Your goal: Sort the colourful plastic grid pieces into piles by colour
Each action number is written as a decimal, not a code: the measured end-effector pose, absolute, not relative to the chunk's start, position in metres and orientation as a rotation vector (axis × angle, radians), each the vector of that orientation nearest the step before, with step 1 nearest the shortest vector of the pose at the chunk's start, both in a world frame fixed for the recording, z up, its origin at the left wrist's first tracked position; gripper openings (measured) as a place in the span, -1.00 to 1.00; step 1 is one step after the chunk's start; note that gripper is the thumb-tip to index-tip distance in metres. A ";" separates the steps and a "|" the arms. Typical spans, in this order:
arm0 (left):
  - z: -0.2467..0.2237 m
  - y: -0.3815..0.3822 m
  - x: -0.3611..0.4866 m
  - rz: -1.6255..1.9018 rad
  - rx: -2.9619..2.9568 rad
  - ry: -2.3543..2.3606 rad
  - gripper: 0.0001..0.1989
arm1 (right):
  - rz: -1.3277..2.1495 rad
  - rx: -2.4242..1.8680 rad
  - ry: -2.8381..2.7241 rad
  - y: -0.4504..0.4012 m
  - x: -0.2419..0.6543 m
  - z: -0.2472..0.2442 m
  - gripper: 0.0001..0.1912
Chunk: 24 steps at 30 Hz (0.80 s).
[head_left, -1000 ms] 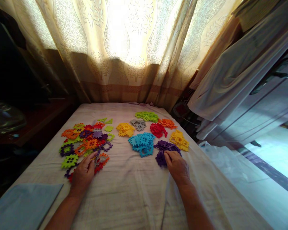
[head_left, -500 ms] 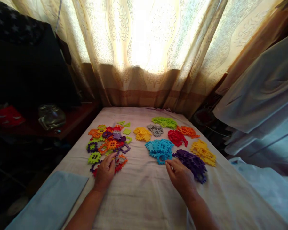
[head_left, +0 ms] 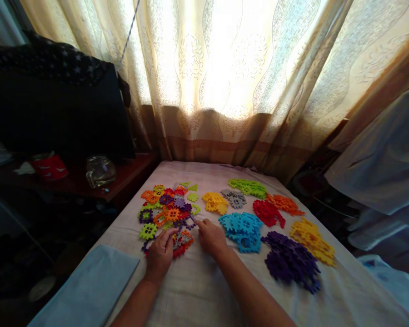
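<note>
8 single-colour piles of toothed plastic tiles (head_left: pixel 254 227) lie sorted; the multicoloured plastic heap (head_left: pixel 172 209) to their left is unsorted. The right hand (head_left: pixel 211 236) reaches a purple square frame (head_left: pixel 191 228) there, the left hand (head_left: pixel 161 254) curls over the heap's near edge; whether either grips anything, I cannot tell.

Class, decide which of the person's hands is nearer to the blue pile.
Right. The right hand is just left of the blue pile; the left hand is farther left, at the near edge of the mixed pieces.
</note>
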<state>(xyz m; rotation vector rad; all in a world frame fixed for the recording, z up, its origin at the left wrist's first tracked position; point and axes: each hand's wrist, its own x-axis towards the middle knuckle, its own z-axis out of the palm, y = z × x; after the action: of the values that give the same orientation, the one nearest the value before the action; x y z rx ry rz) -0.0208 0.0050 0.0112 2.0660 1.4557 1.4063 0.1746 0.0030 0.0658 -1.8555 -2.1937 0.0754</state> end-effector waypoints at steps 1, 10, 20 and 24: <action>0.011 0.005 -0.021 1.404 2.048 1.459 -0.71 | 0.067 -1.872 -2.229 0.009 0.171 0.066 -0.52; 0.012 0.006 -0.020 1.372 1.998 1.496 -0.72 | 0.145 -2.026 -2.316 0.015 0.177 0.065 -0.73; 0.014 0.007 -0.021 1.339 2.041 1.544 -0.71 | 0.017 -2.049 -1.801 -0.067 0.246 0.089 -0.82; 0.014 0.009 -0.022 1.334 2.067 1.547 -0.71 | -0.126 -2.247 -1.541 -0.091 0.301 0.106 -0.81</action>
<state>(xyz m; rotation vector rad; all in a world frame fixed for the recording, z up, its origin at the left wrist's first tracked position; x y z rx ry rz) -0.0219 0.0091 0.0136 2.0674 1.5471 1.3340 0.3008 -0.0909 0.1064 -2.2469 -1.5412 -0.1264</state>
